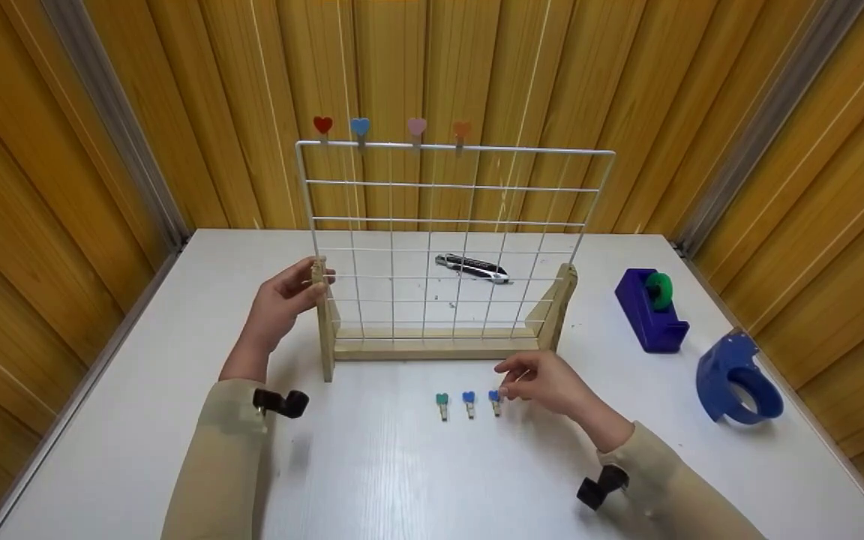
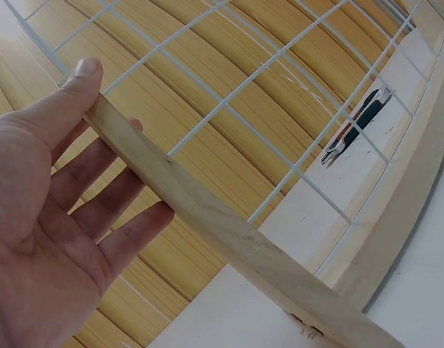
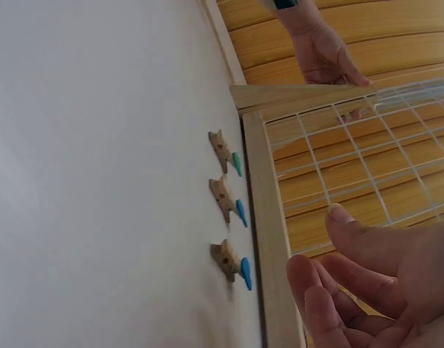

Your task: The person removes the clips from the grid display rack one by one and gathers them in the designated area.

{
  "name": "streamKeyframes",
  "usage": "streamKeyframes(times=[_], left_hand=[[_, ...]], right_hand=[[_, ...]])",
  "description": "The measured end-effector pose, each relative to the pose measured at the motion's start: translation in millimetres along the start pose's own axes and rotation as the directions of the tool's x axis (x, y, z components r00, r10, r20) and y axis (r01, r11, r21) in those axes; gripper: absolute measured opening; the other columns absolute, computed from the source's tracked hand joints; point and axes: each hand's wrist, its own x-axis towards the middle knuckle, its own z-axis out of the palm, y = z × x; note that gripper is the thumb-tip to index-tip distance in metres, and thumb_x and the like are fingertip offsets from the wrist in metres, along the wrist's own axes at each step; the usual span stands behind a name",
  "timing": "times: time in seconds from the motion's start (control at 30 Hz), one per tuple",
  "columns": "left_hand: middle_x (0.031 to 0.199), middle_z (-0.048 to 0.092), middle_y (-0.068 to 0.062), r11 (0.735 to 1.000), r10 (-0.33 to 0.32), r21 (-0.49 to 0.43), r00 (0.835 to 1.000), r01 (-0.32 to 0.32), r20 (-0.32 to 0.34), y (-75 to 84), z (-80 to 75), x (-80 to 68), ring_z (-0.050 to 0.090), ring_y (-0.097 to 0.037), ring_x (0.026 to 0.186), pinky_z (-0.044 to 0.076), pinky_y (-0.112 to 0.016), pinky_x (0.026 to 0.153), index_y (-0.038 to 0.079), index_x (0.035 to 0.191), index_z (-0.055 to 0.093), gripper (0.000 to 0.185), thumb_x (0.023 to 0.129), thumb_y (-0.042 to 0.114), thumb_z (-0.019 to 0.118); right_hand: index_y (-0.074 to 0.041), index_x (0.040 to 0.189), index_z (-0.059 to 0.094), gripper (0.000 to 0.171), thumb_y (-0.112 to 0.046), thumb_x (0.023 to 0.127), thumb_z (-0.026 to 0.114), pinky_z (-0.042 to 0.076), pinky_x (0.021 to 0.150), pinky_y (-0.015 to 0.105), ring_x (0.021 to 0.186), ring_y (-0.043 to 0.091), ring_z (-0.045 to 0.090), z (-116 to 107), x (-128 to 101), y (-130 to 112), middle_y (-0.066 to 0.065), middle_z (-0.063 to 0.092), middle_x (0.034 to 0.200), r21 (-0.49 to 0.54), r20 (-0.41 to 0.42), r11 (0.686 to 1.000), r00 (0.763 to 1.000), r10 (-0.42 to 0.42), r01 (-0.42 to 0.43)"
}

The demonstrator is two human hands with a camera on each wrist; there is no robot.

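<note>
Clip (image 1: 494, 401) w/ blue heart at 9 o'clock of R hand (image 1: 544, 382), nearly touching fingertips, long axis 12–6; fingers loose, empty; L hand (image 1: 282, 300) grips rack post (image 1: 321, 315).

- Rack (image 1: 432, 341) sits mid-table (image 1: 139, 420), grid upright.
- Four clips (image 1: 391, 127) on the rack's top wire.
- Three clips (image 1: 468, 403) in a row on the table just in front of the rack.
- Knife (image 1: 472, 268) behind the rack.
- Dispenser (image 1: 649, 309) right of the rack, tape gun (image 1: 736, 377) further right and nearer.
</note>
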Motion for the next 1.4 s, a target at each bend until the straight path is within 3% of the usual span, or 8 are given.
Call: streamKeyframes(times=[0.33, 0.6, 0.87, 1.0, 1.17, 1.4], left_hand=[[0.144, 0.064, -0.011, 1.000, -0.003, 0.000, 1.000, 0.003, 0.003, 0.5, -0.1, 0.2, 0.062, -0.027, 0.134, 0.053, -0.035, 0.109, 0.021, 0.153, 0.050, 0.057, 0.100, 0.030, 0.068], [0.143, 0.065, -0.011, 1.000, 0.007, 0.002, 1.000, -0.007, -0.006, 0.3, 0.4, -0.4, 0.063, -0.026, 0.132, 0.052, -0.041, 0.110, 0.022, 0.152, 0.052, 0.057, 0.099, 0.033, 0.069], [0.144, 0.064, -0.013, 1.000, 0.015, -0.009, 1.000, -0.015, -0.002, -1.4, -0.1, 0.3, 0.062, -0.028, 0.134, 0.054, -0.035, 0.107, 0.019, 0.153, 0.050, 0.058, 0.100, 0.028, 0.069], [0.144, 0.063, -0.014, 1.000, 0.017, -0.018, 1.000, -0.017, 0.002, -2.3, -0.3, 1.3, 0.061, -0.030, 0.134, 0.055, -0.030, 0.105, 0.017, 0.154, 0.049, 0.057, 0.101, 0.023, 0.068], [0.144, 0.063, -0.015, 1.000, 0.019, -0.020, 1.000, -0.019, 0.006, -1.4, -0.3, 1.4, 0.061, -0.030, 0.134, 0.055, -0.032, 0.107, 0.015, 0.154, 0.049, 0.057, 0.101, 0.023, 0.068], [0.143, 0.064, -0.012, 1.000, 0.011, -0.015, 1.000, -0.011, 0.006, -1.6, -0.3, 0.8, 0.062, -0.028, 0.133, 0.054, -0.037, 0.108, 0.019, 0.153, 0.051, 0.055, 0.100, 0.024, 0.068]], right_hand=[[-0.004, 0.120, 0.072, 0.032, -0.016, 0.091, 0.079, 0.058, 0.073, 0.019, 0.085, 0.015, 0.068, -23, -6, -42, 0.010, 0.073, 0.100, -0.055, -0.055, 0.997, 0.997, -0.054, 0.051], [-0.007, 0.123, 0.072, 0.032, -0.015, 0.092, 0.078, 0.057, 0.078, 0.015, 0.091, 0.017, 0.066, -47, -9, -84, 0.011, 0.073, 0.105, -0.011, -0.151, 0.998, 0.987, -0.056, 0.055], [-0.006, 0.124, 0.072, 0.031, -0.013, 0.094, 0.075, 0.058, 0.081, 0.016, 0.097, 0.016, 0.068, -65, -9, -115, 0.015, 0.073, 0.111, 0.002, -0.224, 0.987, 0.962, -0.155, 0.160], [-0.003, 0.123, 0.072, 0.030, -0.009, 0.094, 0.074, 0.060, 0.082, 0.018, 0.095, 0.010, 0.070, -73, -7, -129, 0.014, 0.074, 0.111, 0.025, -0.265, 0.971, 0.938, -0.222, 0.237], [-0.001, 0.121, 0.072, 0.028, -0.006, 0.093, 0.075, 0.060, 0.085, 0.019, 0.096, 0.005, 0.071, -82, -1, -146, 0.010, 0.075, 0.111, 0.024, -0.341, 0.941, 0.887, -0.311, 0.339], [0.001, 0.120, 0.072, 0.028, -0.005, 0.092, 0.075, 0.059, 0.089, 0.020, 0.097, 0.009, 0.073, -92, 11, -175, 0.003, 0.076, 0.107, 0.026, -0.405, 0.894, 0.823, -0.399, 0.447]])
